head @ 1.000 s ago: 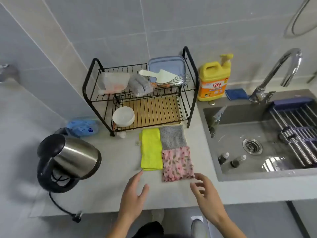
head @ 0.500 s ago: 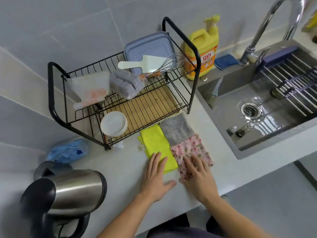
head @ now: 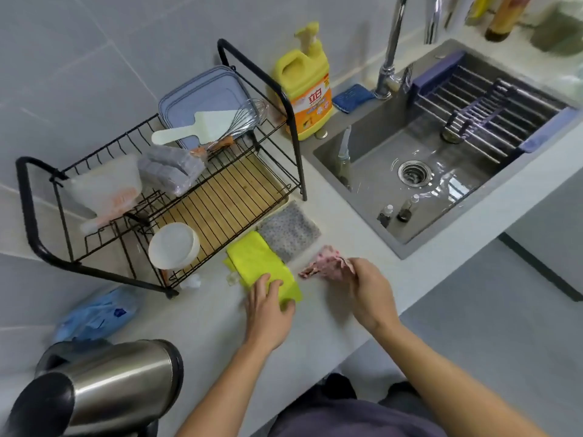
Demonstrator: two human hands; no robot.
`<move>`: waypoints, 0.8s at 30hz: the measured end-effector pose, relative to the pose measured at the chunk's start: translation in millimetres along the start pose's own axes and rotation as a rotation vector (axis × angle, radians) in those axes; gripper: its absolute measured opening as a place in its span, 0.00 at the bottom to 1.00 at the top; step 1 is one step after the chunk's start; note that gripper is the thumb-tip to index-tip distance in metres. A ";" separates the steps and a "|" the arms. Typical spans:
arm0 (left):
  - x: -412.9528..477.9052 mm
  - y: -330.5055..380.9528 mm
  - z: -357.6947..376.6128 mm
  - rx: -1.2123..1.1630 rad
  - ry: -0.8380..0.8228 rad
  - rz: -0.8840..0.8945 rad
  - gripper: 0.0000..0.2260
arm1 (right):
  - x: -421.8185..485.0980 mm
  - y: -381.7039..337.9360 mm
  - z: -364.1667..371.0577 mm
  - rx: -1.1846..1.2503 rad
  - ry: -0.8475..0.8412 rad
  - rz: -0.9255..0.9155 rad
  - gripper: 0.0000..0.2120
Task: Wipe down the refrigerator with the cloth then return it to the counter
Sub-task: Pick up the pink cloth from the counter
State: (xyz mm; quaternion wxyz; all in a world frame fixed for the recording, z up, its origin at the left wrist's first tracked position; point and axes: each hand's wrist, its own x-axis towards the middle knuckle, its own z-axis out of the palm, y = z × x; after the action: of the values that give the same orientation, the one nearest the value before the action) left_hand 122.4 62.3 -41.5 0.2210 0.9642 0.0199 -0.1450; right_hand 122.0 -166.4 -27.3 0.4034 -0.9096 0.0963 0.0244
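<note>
One crumpled pink cloth (head: 321,267) at fingertips of right hand (head: 369,291).

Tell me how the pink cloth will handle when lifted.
Likely floppy: the pink cloth bunches and creases where the right hand pinches it. Probably light, since a pinch raises its edge. Unlikely to slip; the fabric looks soft.

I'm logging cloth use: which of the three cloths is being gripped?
The pink cloth, bunched up in the right hand. The yellow cloth and grey cloth lie flat; the left hand rests on the yellow one.
</note>
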 end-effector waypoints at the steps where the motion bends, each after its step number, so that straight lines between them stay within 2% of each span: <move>1: 1.6 9.7 -0.4 -0.045 0.039 0.013 0.21 | -4.8 0.7 -12.0 0.077 0.030 0.037 0.06; 3: 4.2 34.0 -0.5 -0.178 0.083 0.036 0.17 | -14.2 4.8 -40.5 0.153 0.053 0.097 0.04; 5: 6.9 63.1 1.9 -0.350 0.071 0.010 0.13 | -24.7 16.9 -71.9 0.145 0.052 0.147 0.08; 8: 11.9 116.5 4.9 -0.655 -0.024 -0.147 0.08 | -44.8 36.6 -124.6 0.187 0.115 0.212 0.10; 10: 10.6 157.7 11.4 -0.771 -0.102 -0.183 0.06 | -61.3 51.3 -161.1 0.270 0.176 0.268 0.13; 12: 2.6 200.6 23.6 -0.785 -0.197 -0.128 0.07 | -77.4 75.2 -194.2 0.281 0.293 0.314 0.17; 16: -22.1 290.9 58.5 -0.763 -0.354 -0.040 0.08 | -109.4 143.2 -254.9 0.288 0.528 0.444 0.11; 21: -42.5 391.7 115.9 -0.803 -0.476 0.011 0.07 | -158.5 211.6 -319.2 0.337 0.699 0.551 0.13; 24: -60.0 442.9 143.9 -0.781 -0.577 0.058 0.07 | -188.0 244.9 -342.5 0.415 0.773 0.643 0.18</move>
State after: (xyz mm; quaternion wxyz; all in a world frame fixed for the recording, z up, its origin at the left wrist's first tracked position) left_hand 71.4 -397.7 38.2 0.5668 0.7298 -0.0163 -0.3819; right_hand -121.5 -550.8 47.7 0.4819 -0.6781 0.5140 -0.2094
